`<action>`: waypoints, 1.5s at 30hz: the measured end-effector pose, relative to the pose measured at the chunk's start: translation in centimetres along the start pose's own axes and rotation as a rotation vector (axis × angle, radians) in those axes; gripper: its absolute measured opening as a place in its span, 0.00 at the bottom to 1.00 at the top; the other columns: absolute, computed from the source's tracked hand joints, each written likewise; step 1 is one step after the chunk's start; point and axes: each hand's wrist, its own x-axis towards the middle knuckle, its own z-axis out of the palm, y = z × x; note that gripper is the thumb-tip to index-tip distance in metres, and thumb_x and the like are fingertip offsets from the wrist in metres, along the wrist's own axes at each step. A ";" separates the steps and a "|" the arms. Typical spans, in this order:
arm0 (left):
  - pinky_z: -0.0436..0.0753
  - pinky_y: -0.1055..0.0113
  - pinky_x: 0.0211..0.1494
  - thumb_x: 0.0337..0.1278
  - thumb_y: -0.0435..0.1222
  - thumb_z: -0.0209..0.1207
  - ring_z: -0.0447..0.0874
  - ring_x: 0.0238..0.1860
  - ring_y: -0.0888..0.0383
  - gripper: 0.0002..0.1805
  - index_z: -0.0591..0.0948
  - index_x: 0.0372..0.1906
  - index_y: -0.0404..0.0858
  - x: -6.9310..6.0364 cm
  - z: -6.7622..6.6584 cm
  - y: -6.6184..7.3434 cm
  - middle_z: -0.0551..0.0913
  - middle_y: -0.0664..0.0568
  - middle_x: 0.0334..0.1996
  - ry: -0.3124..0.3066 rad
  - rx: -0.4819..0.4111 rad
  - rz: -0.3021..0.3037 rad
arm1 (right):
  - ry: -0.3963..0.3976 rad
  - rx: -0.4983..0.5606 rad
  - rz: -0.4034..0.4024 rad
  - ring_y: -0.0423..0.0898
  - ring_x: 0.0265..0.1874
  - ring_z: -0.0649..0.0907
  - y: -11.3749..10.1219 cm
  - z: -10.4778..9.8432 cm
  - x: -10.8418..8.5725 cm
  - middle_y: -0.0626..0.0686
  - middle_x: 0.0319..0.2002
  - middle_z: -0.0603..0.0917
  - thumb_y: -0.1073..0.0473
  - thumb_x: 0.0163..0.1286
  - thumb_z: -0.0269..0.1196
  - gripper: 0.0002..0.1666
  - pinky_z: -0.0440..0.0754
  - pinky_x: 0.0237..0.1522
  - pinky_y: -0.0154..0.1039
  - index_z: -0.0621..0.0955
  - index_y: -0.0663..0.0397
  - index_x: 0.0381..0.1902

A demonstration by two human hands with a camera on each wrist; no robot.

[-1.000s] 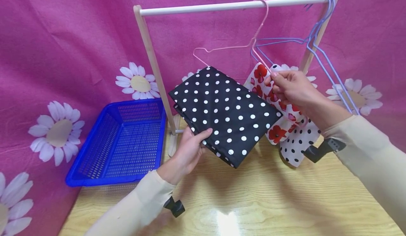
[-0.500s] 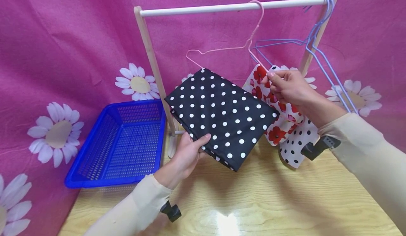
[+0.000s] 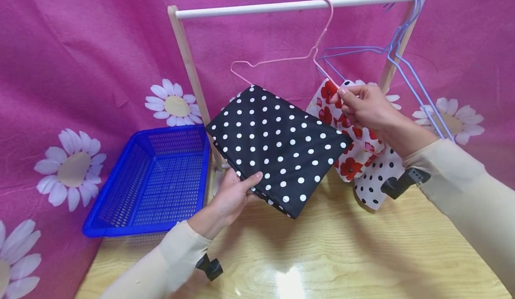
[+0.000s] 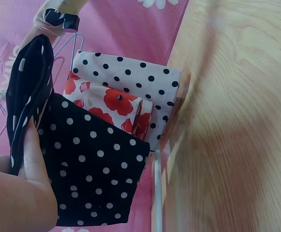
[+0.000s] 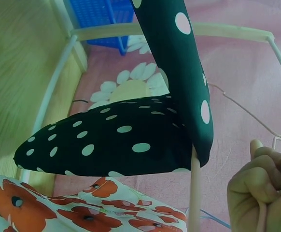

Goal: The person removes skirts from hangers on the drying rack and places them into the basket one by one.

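Head view: two pale sleeves (image 3: 177, 250) reach in from below, each with a black wrist mount (image 3: 210, 267). Wood-grain table (image 3: 342, 254) beneath. Left hand (image 3: 237, 191) closed on the lower-left edge of the black dotted cloth (image 3: 277, 151), thumb flat on the upper face, fingers underneath. Cloth is folded, tilted, raised above the table at the pink hanger (image 3: 281, 59); its top corner meets the hanger's left arm. Right wrist view shows the cloth folded, a pale bar emerging beside the fold.

Right hand (image 3: 368, 107) pinches the hanger's right arm between thumb and forefinger, other fingers curled in. Hanger's hook sits over the white rail (image 3: 257, 8).

Behind the right hand: red-flowered cloth (image 3: 349, 169), partly overlapping a white dotted cloth (image 3: 372, 187). Blue hangers (image 3: 396, 44) bunch at the rail's right end, next to the wooden post (image 3: 402, 40).

Blue basket (image 3: 120, 233) stands on the table, left of the rack. Farthest back, pink backdrop (image 3: 80, 80) with big white daisies (image 3: 175, 106).
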 end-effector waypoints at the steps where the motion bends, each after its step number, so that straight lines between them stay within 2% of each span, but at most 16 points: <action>1: 0.89 0.66 0.46 0.72 0.28 0.52 0.89 0.41 0.65 0.19 0.69 0.64 0.36 0.0 0.0 0.1 0.88 0.57 0.43 -0.002 0.001 -0.005 | -0.002 0.002 0.003 0.39 0.18 0.65 0.0 0.0 0.0 0.43 0.18 0.66 0.44 0.80 0.51 0.16 0.65 0.18 0.33 0.84 0.36 0.37; 12: 0.89 0.63 0.46 0.73 0.29 0.51 0.90 0.41 0.63 0.20 0.66 0.65 0.36 -0.3 -0.7 0.3 0.88 0.54 0.46 -0.030 0.049 -0.015 | -0.009 0.011 0.004 0.38 0.17 0.64 -0.1 -0.1 0.0 0.42 0.17 0.66 0.46 0.80 0.51 0.16 0.65 0.17 0.32 0.83 0.38 0.37; 20: 0.90 0.63 0.44 0.74 0.29 0.51 0.90 0.41 0.63 0.20 0.66 0.65 0.36 -0.5 -1.1 0.4 0.88 0.57 0.43 -0.059 0.044 -0.009 | -0.004 0.022 -0.002 0.38 0.17 0.63 -0.1 0.0 -0.1 0.42 0.17 0.66 0.46 0.81 0.51 0.17 0.62 0.17 0.33 0.83 0.38 0.35; 27: 0.90 0.63 0.45 0.74 0.29 0.50 0.90 0.42 0.63 0.20 0.65 0.66 0.37 -0.7 -1.5 0.5 0.88 0.58 0.44 -0.079 0.052 0.000 | -0.005 0.007 0.001 0.39 0.18 0.64 0.0 -0.1 0.1 0.42 0.19 0.67 0.44 0.80 0.51 0.17 0.64 0.18 0.34 0.84 0.37 0.36; 40: 0.90 0.63 0.45 0.75 0.30 0.50 0.91 0.43 0.63 0.21 0.63 0.67 0.39 -1.1 -2.9 0.5 0.88 0.56 0.48 -0.109 0.097 -0.029 | -0.008 0.023 0.009 0.37 0.17 0.62 -0.1 -0.9 0.1 0.41 0.17 0.67 0.46 0.80 0.51 0.18 0.62 0.17 0.33 0.84 0.34 0.33; 45: 0.90 0.63 0.46 0.75 0.30 0.50 0.91 0.43 0.63 0.21 0.63 0.67 0.37 -1.3 -3.0 0.1 0.88 0.54 0.48 -0.105 0.087 -0.037 | 0.000 0.016 0.014 0.37 0.17 0.63 0.0 -0.9 0.2 0.42 0.17 0.68 0.46 0.80 0.51 0.17 0.64 0.18 0.32 0.84 0.34 0.33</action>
